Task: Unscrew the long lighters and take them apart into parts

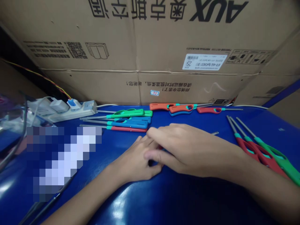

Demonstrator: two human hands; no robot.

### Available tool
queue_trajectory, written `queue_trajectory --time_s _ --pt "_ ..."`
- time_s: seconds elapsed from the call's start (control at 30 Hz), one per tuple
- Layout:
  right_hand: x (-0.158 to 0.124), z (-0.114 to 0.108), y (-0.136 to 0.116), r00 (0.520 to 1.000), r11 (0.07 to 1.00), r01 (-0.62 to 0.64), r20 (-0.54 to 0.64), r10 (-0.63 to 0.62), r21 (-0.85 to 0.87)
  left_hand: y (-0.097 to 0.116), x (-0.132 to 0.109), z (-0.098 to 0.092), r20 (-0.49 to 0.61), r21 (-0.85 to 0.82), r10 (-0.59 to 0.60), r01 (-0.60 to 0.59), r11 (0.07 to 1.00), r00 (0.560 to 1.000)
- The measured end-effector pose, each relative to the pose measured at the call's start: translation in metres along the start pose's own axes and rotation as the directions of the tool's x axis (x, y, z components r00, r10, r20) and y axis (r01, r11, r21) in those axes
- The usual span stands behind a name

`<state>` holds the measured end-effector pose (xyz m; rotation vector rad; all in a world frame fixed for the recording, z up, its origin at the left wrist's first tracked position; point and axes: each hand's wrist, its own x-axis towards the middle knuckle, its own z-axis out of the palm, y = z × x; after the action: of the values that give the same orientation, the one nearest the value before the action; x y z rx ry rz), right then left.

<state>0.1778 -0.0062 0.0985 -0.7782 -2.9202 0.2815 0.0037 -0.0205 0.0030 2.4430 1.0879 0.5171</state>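
You have dim light: the worktop (93, 156) darkens below your right hand (178, 145) and throws white glare near its front edge and left edge. Your left hand (142, 157) looks a little soft, and plastic bags (14, 115) by the far left corner blur. Coarse pixel blocks mask a strip on the left, and the view's edges look stretched.

far: carton (161, 40) blocks me | right: three lighters (272, 164) obstruct | far left: power strip (87, 109) | near: I can cross blue tabletop (150, 203)
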Motion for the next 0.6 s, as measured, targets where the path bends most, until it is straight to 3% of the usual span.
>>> queue_trajectory --time_s 0.1,0.27,0.5,0.6 --pt "-0.0007 -0.0006 0.0037 1.0 0.999 0.003 -0.009 -0.004 -0.039 0.0015 -0.0008 -0.0015 0.014 -0.001 -0.032 0.032 0.999 0.999" --pt "-0.0039 -0.0065 0.0019 0.995 0.995 0.03 0.088 -0.038 0.095 0.0016 -0.0011 -0.0011 0.0 0.021 -0.055 0.055 0.998 0.999" --pt "-0.0007 -0.0007 0.0034 0.998 0.996 -0.056 -0.039 0.054 -0.063 0.0008 -0.0002 -0.0011 0.028 0.038 -0.047 0.046 0.998 0.999" --pt "-0.0024 -0.0025 0.0045 0.999 0.999 -0.052 -0.016 0.052 -0.005 0.0006 -0.0004 -0.001 -0.013 0.034 -0.041 0.041 0.999 0.999"
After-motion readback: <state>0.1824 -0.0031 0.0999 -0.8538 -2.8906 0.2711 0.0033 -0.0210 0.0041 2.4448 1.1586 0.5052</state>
